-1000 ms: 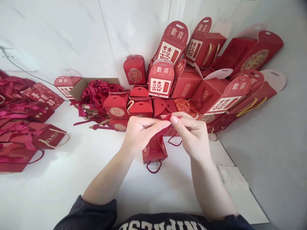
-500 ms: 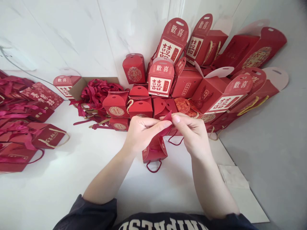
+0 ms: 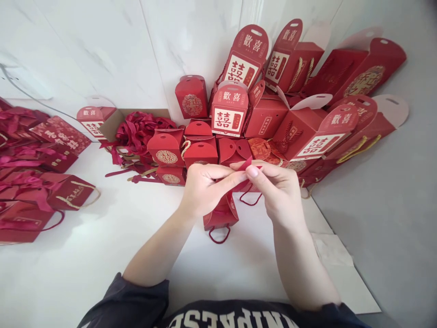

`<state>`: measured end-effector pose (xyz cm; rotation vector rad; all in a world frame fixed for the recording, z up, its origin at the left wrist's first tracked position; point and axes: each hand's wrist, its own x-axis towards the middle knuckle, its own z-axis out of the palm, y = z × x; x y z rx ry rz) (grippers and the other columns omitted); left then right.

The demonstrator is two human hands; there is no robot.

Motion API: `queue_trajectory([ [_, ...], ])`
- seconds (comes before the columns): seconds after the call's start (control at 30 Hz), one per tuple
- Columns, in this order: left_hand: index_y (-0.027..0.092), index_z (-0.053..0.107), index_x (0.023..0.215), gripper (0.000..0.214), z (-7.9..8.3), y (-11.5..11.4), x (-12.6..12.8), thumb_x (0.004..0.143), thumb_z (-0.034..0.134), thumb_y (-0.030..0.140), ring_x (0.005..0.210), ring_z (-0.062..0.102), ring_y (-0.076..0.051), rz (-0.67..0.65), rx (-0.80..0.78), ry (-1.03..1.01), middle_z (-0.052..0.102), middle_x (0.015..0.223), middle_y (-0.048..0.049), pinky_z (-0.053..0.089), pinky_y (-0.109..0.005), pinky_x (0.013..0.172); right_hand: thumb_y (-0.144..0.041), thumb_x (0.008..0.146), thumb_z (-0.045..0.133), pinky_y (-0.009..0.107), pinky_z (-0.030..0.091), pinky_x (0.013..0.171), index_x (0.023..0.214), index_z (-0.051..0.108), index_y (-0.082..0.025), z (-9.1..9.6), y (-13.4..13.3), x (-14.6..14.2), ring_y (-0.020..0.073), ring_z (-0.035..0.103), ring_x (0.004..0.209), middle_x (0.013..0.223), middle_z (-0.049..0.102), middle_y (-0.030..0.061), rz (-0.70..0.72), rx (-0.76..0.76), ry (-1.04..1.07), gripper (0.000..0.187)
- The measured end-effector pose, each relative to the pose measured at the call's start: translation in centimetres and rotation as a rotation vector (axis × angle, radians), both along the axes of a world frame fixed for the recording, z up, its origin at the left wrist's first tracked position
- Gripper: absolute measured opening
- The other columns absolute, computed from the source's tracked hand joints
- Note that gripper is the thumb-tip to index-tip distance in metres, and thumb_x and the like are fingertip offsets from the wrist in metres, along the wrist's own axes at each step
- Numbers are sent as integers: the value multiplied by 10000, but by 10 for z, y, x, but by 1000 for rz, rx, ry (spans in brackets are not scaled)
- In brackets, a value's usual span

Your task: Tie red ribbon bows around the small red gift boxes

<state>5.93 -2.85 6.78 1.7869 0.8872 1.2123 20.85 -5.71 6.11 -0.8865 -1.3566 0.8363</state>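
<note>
Pinching red ribbon (image 3: 245, 166): left hand (image 3: 201, 189) has thumb and forefinger closed on it, right hand (image 3: 282, 189) the same from the other side, fingertips nearly meeting. Remaining fingers curled in, palms hidden. Ribbon slants between the tips, long axis running from lower left to upper right; full length covered by fingers.

Small red box (image 3: 220, 218) on the white table (image 3: 153, 255), below the pinch and toward the wearer, nearer the left hand, its upper part covered. Its dark red cord loop (image 3: 219, 242) points back at the wearer. Box's long axis: cannot tell.

Counts: one ribbon held, one box directly under the hands. Beyond the left hand, one cardboard carton (image 3: 111, 127) of tangled ribbons, too knotted to number. Beyond both hands, one orange box (image 3: 261, 148); five white-panelled boxes (image 3: 228, 120) showing. Far left of the left hand, beribboned boxes (image 3: 72, 195), overlapping, several, no firm tally.
</note>
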Motion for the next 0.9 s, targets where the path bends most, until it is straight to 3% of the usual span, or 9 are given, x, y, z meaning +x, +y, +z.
queue_trajectory([
  [0.2, 163, 524, 435, 490, 0, -1, 2, 826, 661, 424, 483, 355, -96, -16, 11, 34, 360, 478, 15, 256, -281, 470, -360, 903, 608, 343, 556, 763, 828, 774, -250, -1, 0, -1, 193, 699, 809, 845, 759, 18, -114, -8, -76, 213],
  [0.33, 166, 608, 504, 409, 5, 2, -5, 809, 680, 428, 471, 402, -92, -29, -27, 16, 443, 486, 15, 289, -264, 454, -349, 896, 621, 337, 537, 749, 737, 749, -237, 19, 3, -1, 187, 676, 793, 802, 741, 12, -158, 111, -234, 232],
  [0.4, 169, 667, 585, 346, 6, 7, -12, 799, 687, 440, 502, 494, -111, -122, -95, -3, 548, 543, -2, 365, -256, 475, -366, 895, 622, 331, 530, 740, 698, 728, -236, 34, 5, 1, 186, 665, 793, 775, 722, 9, -146, 163, -284, 258],
  [0.47, 171, 716, 707, 284, 1, 14, -21, 797, 688, 439, 633, 621, -167, -317, -185, 13, 669, 695, -46, 478, -277, 574, -403, 890, 621, 329, 525, 735, 660, 706, -240, 49, 7, 3, 189, 661, 797, 733, 696, 6, -156, 191, -296, 294],
  [0.57, 164, 723, 904, 240, -18, 27, -35, 780, 715, 369, 894, 682, -244, -659, -244, 111, 727, 920, -109, 539, -353, 802, -443, 883, 620, 336, 520, 740, 639, 685, -246, 60, 9, 7, 200, 663, 814, 690, 662, 4, -172, 206, -288, 320],
  [0.6, 164, 708, 968, 268, -28, 31, -40, 770, 728, 343, 943, 678, -255, -711, -243, 143, 726, 964, -119, 533, -370, 843, -450, 883, 618, 341, 518, 740, 634, 680, -246, 61, 10, 7, 203, 664, 818, 688, 658, 4, -168, 205, -287, 327],
  [0.73, 191, 592, 1218, 449, -65, 43, -54, 795, 707, 288, 1133, 612, -276, -725, -262, 170, 657, 1196, -147, 481, -408, 961, -474, 884, 609, 355, 518, 730, 609, 666, -240, 57, 12, 8, 207, 667, 806, 696, 661, 7, -149, 191, -271, 366],
  [0.9, 189, 525, 1258, 397, -90, 50, -63, 885, 594, 304, 1162, 587, -272, -776, -393, 93, 626, 1224, -159, 480, -420, 958, -516, 871, 605, 358, 534, 709, 679, 709, -259, 55, 13, 8, 212, 670, 807, 675, 665, 5, -168, 188, -251, 337],
])
